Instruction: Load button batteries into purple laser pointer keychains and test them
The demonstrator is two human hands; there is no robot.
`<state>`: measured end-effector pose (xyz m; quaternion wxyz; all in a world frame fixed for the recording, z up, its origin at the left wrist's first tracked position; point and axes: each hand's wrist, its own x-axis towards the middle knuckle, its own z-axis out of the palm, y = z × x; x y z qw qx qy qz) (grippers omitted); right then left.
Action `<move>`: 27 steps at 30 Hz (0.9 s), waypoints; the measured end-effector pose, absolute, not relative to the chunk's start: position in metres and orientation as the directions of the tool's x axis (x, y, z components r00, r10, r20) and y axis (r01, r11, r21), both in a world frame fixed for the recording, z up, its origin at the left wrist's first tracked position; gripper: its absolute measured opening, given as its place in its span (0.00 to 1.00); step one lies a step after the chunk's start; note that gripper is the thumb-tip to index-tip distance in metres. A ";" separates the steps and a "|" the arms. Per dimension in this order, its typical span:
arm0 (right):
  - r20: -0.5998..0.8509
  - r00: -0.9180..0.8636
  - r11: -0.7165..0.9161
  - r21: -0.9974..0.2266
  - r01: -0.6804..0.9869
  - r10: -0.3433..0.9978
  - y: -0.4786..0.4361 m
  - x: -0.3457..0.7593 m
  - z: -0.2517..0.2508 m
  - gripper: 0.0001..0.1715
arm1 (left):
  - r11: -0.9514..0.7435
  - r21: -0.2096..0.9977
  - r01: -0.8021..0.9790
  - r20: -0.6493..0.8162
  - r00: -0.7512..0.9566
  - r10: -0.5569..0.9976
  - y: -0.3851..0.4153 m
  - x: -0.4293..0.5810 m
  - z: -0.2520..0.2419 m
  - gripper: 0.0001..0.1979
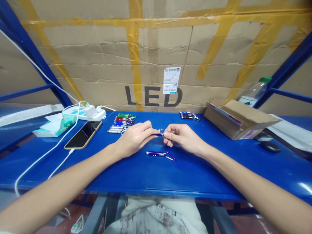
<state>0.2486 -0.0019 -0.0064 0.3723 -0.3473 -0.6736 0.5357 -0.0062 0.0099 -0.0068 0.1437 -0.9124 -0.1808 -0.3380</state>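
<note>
Taped cardboard (97,71) backs the glossy blue counter (195,177) between blue posts (26,44); left hand (136,138) and right hand (180,138) pinch a tube (160,134) in their fingers.

Glare on tabletop (185,175), warped edges.

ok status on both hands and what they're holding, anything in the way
Left hand, right hand both pinching slim purple tube, mostly hidden. Purple keychain penlight loose on blue table, nearer the person. Nothing visibly blocking either hand.
</note>
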 end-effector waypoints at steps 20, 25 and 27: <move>0.184 -0.450 0.202 -0.979 -0.010 0.874 -0.002 0.245 -0.010 0.23 | -0.906 -0.043 0.420 0.721 0.641 0.263 0.007 -0.003 -0.007 0.10; 0.322 -0.379 0.416 -0.887 0.199 0.867 -0.004 0.244 -0.012 0.17 | -0.896 0.134 0.423 0.708 0.592 0.386 0.006 -0.001 -0.008 0.10; 0.358 -0.398 0.476 -0.843 0.251 0.844 -0.005 0.246 -0.012 0.14 | -0.892 0.163 0.422 0.706 0.581 0.404 0.006 -0.001 -0.007 0.09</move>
